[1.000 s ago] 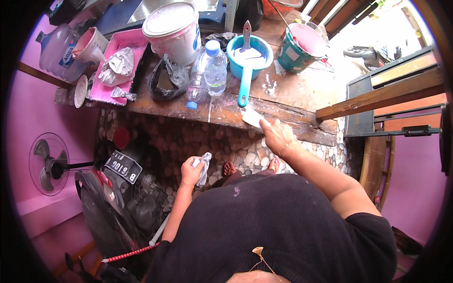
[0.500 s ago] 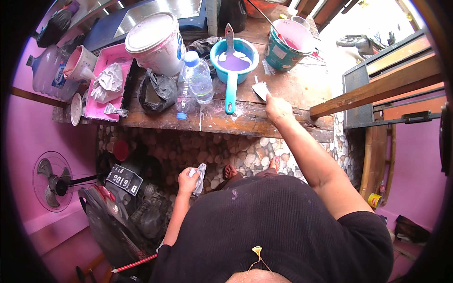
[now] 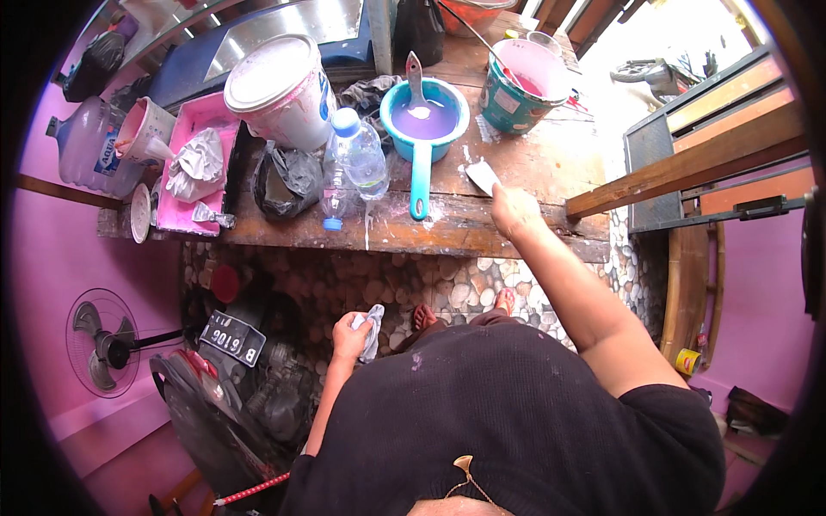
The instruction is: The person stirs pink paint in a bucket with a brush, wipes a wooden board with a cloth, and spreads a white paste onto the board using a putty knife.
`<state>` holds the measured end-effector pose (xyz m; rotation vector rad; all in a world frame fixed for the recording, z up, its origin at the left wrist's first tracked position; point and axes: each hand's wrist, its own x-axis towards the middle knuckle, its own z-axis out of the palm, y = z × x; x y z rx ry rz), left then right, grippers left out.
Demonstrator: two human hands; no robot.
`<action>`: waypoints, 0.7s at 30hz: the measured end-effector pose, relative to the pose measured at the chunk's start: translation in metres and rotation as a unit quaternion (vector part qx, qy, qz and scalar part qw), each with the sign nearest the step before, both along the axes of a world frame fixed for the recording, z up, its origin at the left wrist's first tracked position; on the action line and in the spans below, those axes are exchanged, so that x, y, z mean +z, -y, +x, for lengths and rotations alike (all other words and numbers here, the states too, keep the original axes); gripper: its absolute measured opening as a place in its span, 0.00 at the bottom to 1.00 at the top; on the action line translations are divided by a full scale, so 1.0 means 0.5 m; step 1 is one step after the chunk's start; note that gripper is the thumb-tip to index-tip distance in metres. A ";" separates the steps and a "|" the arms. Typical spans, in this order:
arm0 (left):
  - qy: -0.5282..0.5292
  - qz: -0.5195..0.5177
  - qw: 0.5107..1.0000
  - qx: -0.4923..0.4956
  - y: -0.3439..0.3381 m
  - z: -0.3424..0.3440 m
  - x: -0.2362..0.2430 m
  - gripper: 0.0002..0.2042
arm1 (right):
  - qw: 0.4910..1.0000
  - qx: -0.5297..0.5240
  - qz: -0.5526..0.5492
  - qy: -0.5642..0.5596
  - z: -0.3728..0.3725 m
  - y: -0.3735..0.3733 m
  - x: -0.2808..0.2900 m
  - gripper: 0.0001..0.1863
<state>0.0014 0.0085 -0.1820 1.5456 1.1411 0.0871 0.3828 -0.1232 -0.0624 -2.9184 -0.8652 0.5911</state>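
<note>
One white scraper (image 3: 483,177) had moved inward from the front edge of the desk (image 3: 559,168) to one o'clock, grasped by the right hand (image 3: 517,210). At seven, the left hand (image 3: 348,338) clenched one pale cloth (image 3: 372,334). Two clear bottles (image 3: 368,176) were at eleven, one turquoise dipper (image 3: 422,163) at twelve.

Head-worn fisheye view, facing down, torso (image 3: 508,396) nearest, table (image 3: 564,163) beyond
</note>
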 end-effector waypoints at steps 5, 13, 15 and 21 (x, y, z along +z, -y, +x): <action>-0.029 0.002 1.000 -0.002 -0.009 -0.024 -0.004 0.09 | 0.999 -0.028 0.041 0.017 0.016 -0.007 -0.018 0.17; -0.014 -0.018 1.000 0.020 -0.019 -0.005 0.004 0.09 | 1.000 -0.019 0.011 0.012 0.072 -0.004 0.010 0.15; -0.024 -0.020 0.999 0.018 -0.008 -0.016 -0.016 0.09 | 0.999 -0.032 0.028 0.004 0.049 0.019 0.004 0.15; -0.012 -0.027 0.999 0.015 -0.001 0.053 -0.013 0.09 | 0.999 -0.012 -0.028 -0.024 0.175 -0.106 0.000 0.15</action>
